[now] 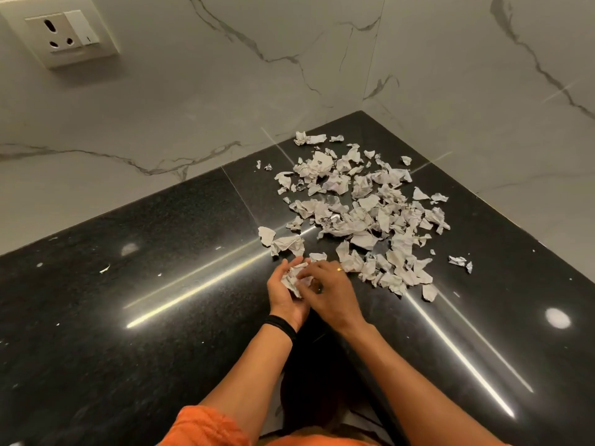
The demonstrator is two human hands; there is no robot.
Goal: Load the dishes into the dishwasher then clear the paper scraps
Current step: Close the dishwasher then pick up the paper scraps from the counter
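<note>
1. Cupping a wad of crumpled paper (291, 280), our left hand (283, 297) lies palm up low over the counter, with its fingers curled round the wad.
2. Our right hand (325, 292) is back up, with its fingers bent down onto the same wad and pinching it against the left palm. We note a gold ring (339, 269) on one finger.
3. A black wristband (280, 326) sits on the left wrist. An orange sleeve (206, 426) shows at the lower edge.
4. The loose paper scraps (363, 214) are torn, crumpled white pieces in a wide heap. The heap begins just beside our hands and spreads away toward the corner of the counter. A few stray pieces (460, 261) lie apart at its right side.
5. The countertop (128, 333) is polished black stone with bright streaks of reflected light. We count small pale specks (104, 269) on its left part.
6. White marble-veined walls (193, 107) meet behind the heap.
7. A wall socket (64, 35) with a switch is mounted at the upper left.
</note>
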